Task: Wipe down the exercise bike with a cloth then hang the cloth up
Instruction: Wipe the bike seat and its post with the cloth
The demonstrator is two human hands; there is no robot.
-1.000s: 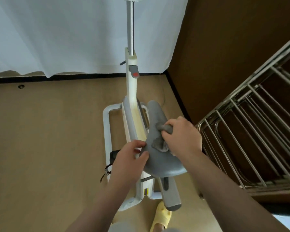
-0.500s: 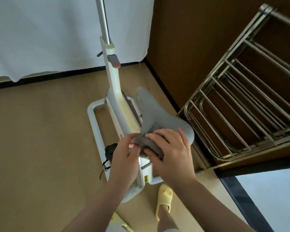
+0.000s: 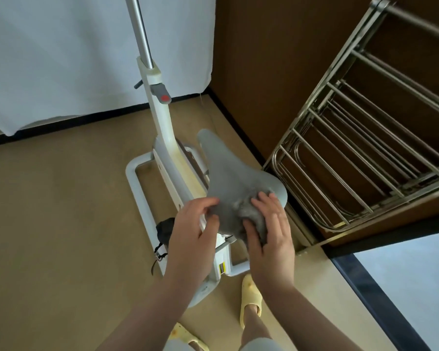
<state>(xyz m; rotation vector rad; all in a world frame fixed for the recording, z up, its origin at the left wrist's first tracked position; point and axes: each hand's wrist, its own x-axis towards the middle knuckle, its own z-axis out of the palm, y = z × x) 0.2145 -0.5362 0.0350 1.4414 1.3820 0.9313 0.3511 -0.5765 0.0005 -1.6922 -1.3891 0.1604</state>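
While the right hand (image 3: 269, 229) presses the grey cloth (image 3: 249, 211) flat against the wide rear end of the saddle (image 3: 228, 173), the wiping step looks to be in hand, not the hanging. Fingers lie spread and nearly straight over the cloth, thumb along its near edge; this is a press, not a pinch. Cloth is bunched under the palm, roughly at saddle centre-rear.

Left hand (image 3: 195, 224) grips the saddle's left rear edge, fingers curled over the rim, apparently steadying it. It holds no cloth.

Key relation: saddle long axis runs from the broad end under the hands toward the narrow nose at about 11 o'clock. Unwiped length of the saddle therefore lies ahead of the cloth at 11 o'clock, so a stroke would go away from the body along that axis. Right hand is the nearer one to the cloth, being on it.

White bike frame (image 3: 162, 138) and its post stand beyond the nose, at 11 to 12 o'clock. Metal drying rack (image 3: 360, 148) stands at 2 o'clock from the cloth, on the right hand's side, near the saddle but not touching it; judged the likely hanging place.
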